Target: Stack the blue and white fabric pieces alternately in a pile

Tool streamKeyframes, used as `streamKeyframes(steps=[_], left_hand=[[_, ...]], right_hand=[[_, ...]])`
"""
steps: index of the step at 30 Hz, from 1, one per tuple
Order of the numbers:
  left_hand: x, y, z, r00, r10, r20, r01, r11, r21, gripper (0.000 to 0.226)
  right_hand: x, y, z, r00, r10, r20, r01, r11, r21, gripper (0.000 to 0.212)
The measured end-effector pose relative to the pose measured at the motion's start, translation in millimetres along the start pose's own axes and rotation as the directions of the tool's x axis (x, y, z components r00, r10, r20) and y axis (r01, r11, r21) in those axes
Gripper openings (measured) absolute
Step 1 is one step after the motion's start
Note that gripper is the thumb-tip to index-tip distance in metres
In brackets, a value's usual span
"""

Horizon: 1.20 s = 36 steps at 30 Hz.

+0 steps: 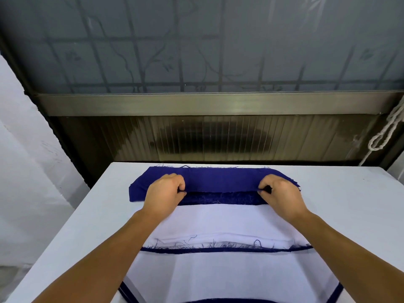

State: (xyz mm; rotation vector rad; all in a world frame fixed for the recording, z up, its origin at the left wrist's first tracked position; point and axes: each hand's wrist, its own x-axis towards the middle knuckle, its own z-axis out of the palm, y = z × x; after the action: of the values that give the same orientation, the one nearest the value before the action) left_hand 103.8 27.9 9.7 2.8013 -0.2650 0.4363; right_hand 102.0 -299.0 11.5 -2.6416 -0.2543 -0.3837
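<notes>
A dark blue fabric piece [218, 181] lies folded over at the far part of the white table [341, 200]. My left hand [165, 191] pinches its near edge on the left, and my right hand [278, 193] pinches the same edge on the right. Under and in front of it a white fabric piece [220, 221] lies on the pile. A frayed blue edge [225, 250] of a lower layer shows beneath the white one, with more white fabric [220, 276] below that, nearer to me.
The table's far edge runs close to a ribbed dark panel and metal rail [218, 103] under a frosted window. A white rope [387, 132] hangs at the right. A pale wall [26, 160] stands to the left. Bare tabletop lies on both sides of the pile.
</notes>
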Motion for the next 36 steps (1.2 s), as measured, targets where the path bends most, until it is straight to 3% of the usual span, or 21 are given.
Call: streamKeyframes(steps=[2,5,11,16,20,23,25,28,31,34,36], left_hand=[[1.4,-6.5,-1.5,0.995,-0.04,0.09,0.049,0.993,-0.104,0.029],[0.6,-15.9,-7.4,0.99,-0.037,0.138,0.05,0.994,-0.095,0.025],[-18.7,-11.9,-40.9,0.998,0.025,0.063,-0.021,0.998,-0.065,0.025],[-59.5,2.2,-85.9,0.99,0.137,0.028,-0.139,0.986,0.093,0.024],[-89.7,3.2,-117.1,0.962,0.175,0.211,-0.169,0.984,-0.049,0.02],[-95.2,4.3,-120.2,0.843,0.209,0.495,-0.12,0.971,-0.205,0.017],[-97.2,6.4,-113.6,0.791,0.208,0.576,-0.082,0.968,-0.238,0.019],[-98.3,9.3,-106.4,0.88,0.154,0.448,-0.085,0.982,-0.17,0.02],[-104.5,11.7,-107.2,0.982,0.137,0.126,-0.116,0.98,-0.164,0.017],[-124.4,11.2,-103.2,0.95,0.285,-0.131,-0.291,0.956,-0.032,0.006],[-144.6,7.9,-89.0,0.918,0.368,-0.149,-0.373,0.928,-0.004,0.018]], right_hand=[[1.0,3.4,-5.1,0.995,0.024,0.101,-0.038,0.99,0.139,0.011],[-4.6,5.4,-14.5,0.989,-0.003,0.145,-0.03,0.973,0.229,0.012],[-34.9,-13.3,-33.8,0.993,-0.118,-0.031,0.12,0.99,0.076,0.013],[-75.9,-32.4,-67.7,0.998,-0.043,-0.053,0.05,0.989,0.136,0.018],[-109.6,-31.5,-97.7,0.984,-0.032,0.175,-0.011,0.971,0.239,0.01],[-117.7,-29.0,-104.2,0.884,0.004,0.467,-0.171,0.933,0.316,0.015],[-119.2,-28.5,-97.1,0.865,0.032,0.5,-0.172,0.956,0.238,0.018],[-119.6,-27.5,-86.5,0.941,0.088,0.326,-0.147,0.976,0.161,0.02],[-125.3,-27.9,-85.7,1.0,0.018,0.003,-0.019,0.989,0.148,0.022],[-140.5,-20.6,-78.8,0.951,-0.201,-0.235,0.217,0.975,0.042,0.014],[-156.5,-8.4,-62.3,0.891,-0.359,-0.277,0.356,0.932,-0.064,0.032]])
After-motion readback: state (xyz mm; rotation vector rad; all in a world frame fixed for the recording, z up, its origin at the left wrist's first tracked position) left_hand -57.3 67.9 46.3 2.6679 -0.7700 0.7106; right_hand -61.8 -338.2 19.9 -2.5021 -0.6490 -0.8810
